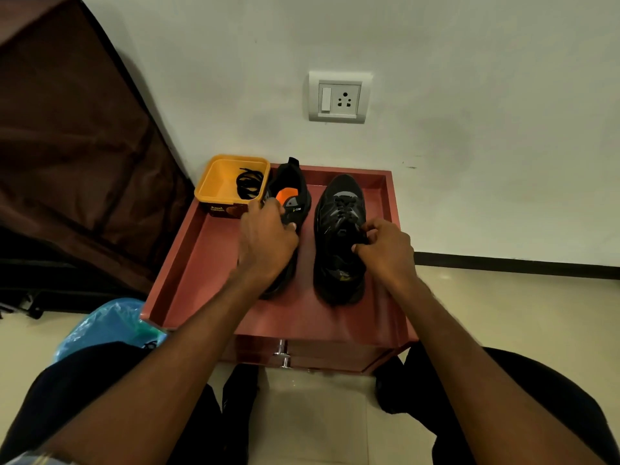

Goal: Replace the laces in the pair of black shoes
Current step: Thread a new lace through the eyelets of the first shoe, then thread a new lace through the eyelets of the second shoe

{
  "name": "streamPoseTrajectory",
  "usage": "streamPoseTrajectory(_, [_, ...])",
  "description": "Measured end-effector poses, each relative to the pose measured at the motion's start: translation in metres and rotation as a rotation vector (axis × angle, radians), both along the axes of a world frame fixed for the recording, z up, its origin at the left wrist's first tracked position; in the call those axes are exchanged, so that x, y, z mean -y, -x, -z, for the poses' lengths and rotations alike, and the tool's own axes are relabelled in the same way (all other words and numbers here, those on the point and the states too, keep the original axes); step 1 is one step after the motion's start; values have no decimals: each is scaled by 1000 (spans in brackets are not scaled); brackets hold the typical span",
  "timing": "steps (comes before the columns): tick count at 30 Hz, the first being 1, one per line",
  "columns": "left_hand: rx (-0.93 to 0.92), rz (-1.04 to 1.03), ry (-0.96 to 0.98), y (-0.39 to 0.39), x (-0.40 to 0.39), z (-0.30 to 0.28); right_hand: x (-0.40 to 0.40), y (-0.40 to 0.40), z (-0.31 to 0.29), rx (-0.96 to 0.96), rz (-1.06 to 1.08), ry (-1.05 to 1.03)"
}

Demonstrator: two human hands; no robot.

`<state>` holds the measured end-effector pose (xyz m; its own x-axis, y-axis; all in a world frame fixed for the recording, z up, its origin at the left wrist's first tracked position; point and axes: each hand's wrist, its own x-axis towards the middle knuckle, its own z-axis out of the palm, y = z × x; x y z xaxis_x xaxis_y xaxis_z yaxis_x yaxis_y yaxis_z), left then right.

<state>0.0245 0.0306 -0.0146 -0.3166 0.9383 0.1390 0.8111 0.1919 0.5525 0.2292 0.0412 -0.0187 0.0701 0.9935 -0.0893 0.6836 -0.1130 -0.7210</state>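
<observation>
Your left hand [266,236] grips the left shoe [290,196]; right hand [385,251] pinches the right shoe's [339,229] soft, floppy lace [345,209] nr the knot.

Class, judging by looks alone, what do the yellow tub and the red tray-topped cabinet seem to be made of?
Square yellow tub: likely moulded plastic, going by its smooth matte walls, rounded rim and printed label.
Red tray-topped cabinet: probably painted or laminated wood board, with a flat satin surface and crisp raised edges; unsure which.

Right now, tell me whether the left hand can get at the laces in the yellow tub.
Probably yes: the left hand grips the shoe beside the open yellow tub; nothing covers the laces.
</observation>
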Motion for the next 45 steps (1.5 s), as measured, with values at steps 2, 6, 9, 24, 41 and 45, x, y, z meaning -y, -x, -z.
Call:
streamPoseTrajectory(2, [-78, -91, 112, 14, 2, 10, -1, 0, -1, -9, 17, 5])
streamPoseTrajectory(6, [80, -130, 319, 26, 8, 28, -1, 8, -3, -4, 33, -67])
streamPoseTrajectory(9, [56, -81, 352, 26, 11, 28, -1, 21, -2, 60, -137, -192])
streamPoseTrajectory(24, [229, 40, 477, 39, 19, 13, -7, 30, -4, 385, -225, -128])
streamPoseTrajectory(41, [-243, 73, 144, 131, -62, 9, -139, 227, -44, 583, -606, -267])
streamPoseTrajectory(45, [-165, 54, 141, 143, -60, 20, -163, 254, -30, 865, -685, -213])
